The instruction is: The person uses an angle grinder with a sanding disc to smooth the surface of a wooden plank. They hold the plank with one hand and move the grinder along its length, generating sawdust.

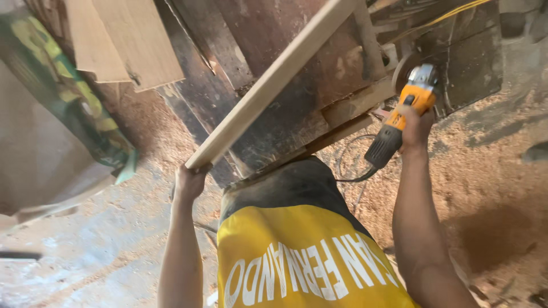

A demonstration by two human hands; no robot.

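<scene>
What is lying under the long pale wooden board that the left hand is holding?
Under the board lies a dark worn workbench, which the board crosses diagonally. The left hand grips its near end. The bench strip beneath it is hidden.

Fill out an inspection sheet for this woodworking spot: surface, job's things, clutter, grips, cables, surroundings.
Surface: dark, worn wooden workbench, stained and rough.
Job's things: long pale wood strip lying slanted over the bench; yellow and black angle grinder, its disc near the bench edge.
Clutter: sawdust piled over the ground.
Grips: left hand holds the strip's near end; right hand closed round the grinder body.
Cables: black cord loops down from the grinder.
Surroundings: plywood sheets leaning at upper left; concrete floor.
</scene>
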